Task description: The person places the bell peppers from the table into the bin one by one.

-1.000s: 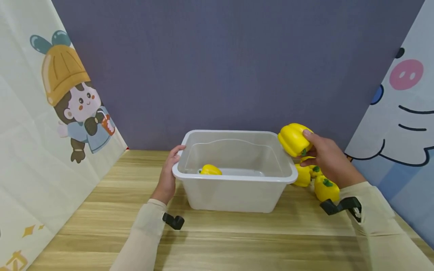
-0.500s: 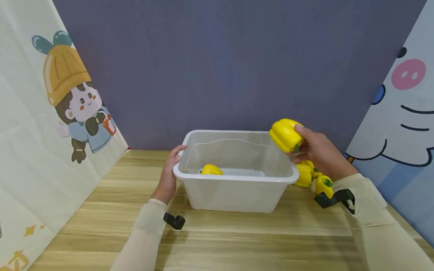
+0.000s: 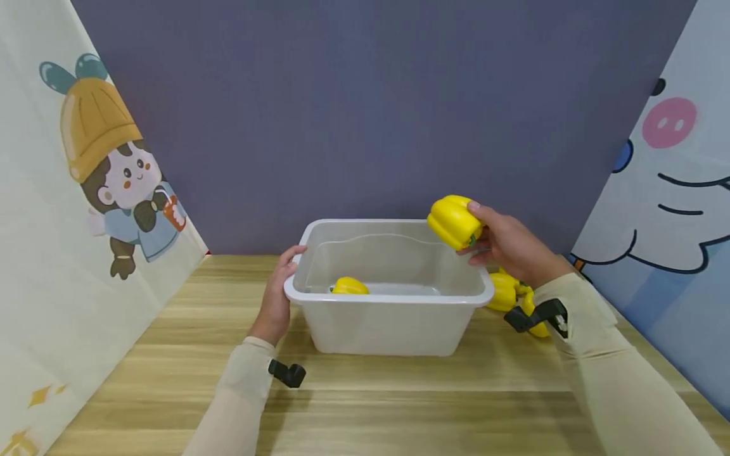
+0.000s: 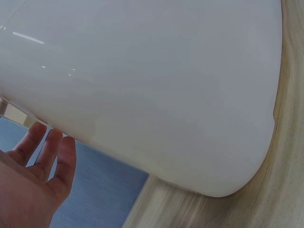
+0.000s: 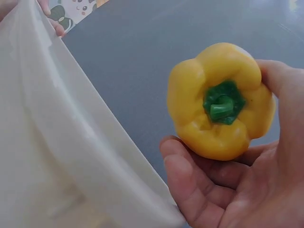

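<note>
My right hand [image 3: 513, 244] grips a yellow bell pepper [image 3: 454, 221] above the right end of a whitish plastic tub [image 3: 388, 326]. The thumb lies on top of the pepper and the fingers curl below it. In the right wrist view the held bell pepper [image 5: 185, 90] turns its green stem to the camera. My left hand [image 3: 277, 294] holds the tub's left end, fingertips at the rim. The left wrist view shows the fingers [image 4: 66, 159] against the tub's edge. Another yellow bell pepper [image 3: 350, 286] lies inside the tub, toward the left.
Several more yellow bell peppers [image 3: 503, 292] lie on the wooden table [image 3: 365, 405] to the right of the tub, partly behind the right wrist. A dark grey-blue panel [image 3: 365, 114] stands behind the tub. Printed cartoon sheets [image 3: 34, 240] flank both sides.
My right hand has carried the bell pepper leftward and slightly up, from beside the tub's right rim to over its right end. My left hand keeps its place on the tub.
</note>
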`<state>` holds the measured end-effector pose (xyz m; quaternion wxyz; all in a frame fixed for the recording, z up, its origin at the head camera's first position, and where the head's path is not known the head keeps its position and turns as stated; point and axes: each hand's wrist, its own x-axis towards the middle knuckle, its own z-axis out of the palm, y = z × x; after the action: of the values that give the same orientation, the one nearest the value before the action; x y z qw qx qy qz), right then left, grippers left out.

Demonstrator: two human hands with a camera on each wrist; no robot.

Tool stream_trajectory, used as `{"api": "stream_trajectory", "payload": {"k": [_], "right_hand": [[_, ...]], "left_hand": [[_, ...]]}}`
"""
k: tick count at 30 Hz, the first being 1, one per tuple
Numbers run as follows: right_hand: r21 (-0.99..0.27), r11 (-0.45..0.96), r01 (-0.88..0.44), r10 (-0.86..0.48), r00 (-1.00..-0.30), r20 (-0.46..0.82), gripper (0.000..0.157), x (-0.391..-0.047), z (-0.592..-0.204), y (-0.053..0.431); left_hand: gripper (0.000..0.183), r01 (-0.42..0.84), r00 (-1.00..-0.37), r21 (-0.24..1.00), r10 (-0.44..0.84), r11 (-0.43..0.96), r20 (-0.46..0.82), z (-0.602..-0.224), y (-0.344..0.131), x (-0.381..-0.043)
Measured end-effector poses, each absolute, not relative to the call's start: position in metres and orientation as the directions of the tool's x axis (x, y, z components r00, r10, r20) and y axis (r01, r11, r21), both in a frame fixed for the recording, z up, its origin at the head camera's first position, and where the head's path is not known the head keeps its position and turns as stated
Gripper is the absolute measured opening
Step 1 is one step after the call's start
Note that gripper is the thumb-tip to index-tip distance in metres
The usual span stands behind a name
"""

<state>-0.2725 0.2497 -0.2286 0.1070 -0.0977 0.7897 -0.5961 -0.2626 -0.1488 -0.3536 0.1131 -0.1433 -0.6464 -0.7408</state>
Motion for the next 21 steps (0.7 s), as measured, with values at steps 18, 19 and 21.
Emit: {"api": "stream_trajectory", "payload": {"k": [18,19,21], "right_hand": [[-0.976,0.217,-0.013,-0.305,-0.951,-0.055,0.08,-0.287,-0.227,0.229],[-0.978,0.207,-0.007,-0.308,-0.95,-0.059,0.08,-0.287,-0.227,0.228],[-0.982,0.189,0.011,-0.304,-0.95,-0.069,0.079,-0.289,-0.227,0.227]], "left_hand": [[0.048,0.355,-0.933,0.923,0.008,-0.15,0.361,-0.354,-0.15,-0.264],[0.048,0.356,-0.933,0.923,0.009,-0.149,0.361,-0.355,-0.15,-0.264],[0.048,0.358,-0.931,0.922,0.01,-0.147,0.364,-0.354,-0.149,-0.264]]}}
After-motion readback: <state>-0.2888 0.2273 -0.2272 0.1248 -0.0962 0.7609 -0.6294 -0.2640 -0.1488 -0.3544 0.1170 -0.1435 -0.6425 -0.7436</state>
